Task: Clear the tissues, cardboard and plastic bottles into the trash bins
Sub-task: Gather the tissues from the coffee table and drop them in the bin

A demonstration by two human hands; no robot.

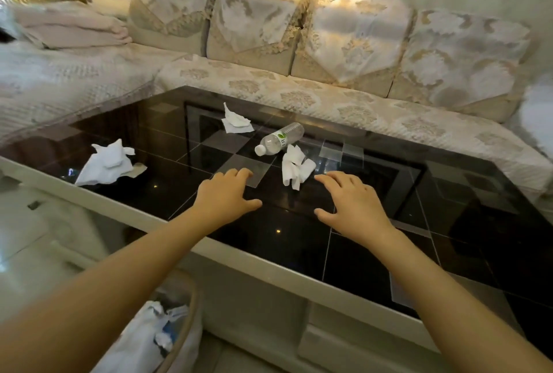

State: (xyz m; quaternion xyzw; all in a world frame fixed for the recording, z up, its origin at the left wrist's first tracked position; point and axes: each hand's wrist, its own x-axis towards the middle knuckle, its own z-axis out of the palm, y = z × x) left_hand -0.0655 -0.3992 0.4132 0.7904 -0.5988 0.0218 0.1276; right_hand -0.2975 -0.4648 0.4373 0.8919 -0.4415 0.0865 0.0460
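1. Black glass table (374,253) stands before a cream sofa (329,97).
2. On it lie three tissues (294,170), (236,122), (106,164) and a bottle (279,139).
3. Left hand (227,197) and right hand (351,206) hover spread, holding nothing.
4. Bin (182,327) sits below left.

- Both bare forearms reach in from the bottom of the frame toward its middle — the left from the lower left corner, the right from the lower right.
- The left hand (229,194) sits just left of centre, palm down, fingers loosely bent and close together, thumb pointing right.
- The right hand (348,203) sits just right of centre, palm down, fingers spread and gently arched (thumb pointing left, toward the other hand).
- Neither hand holds anything; a gap separates the two thumbs.
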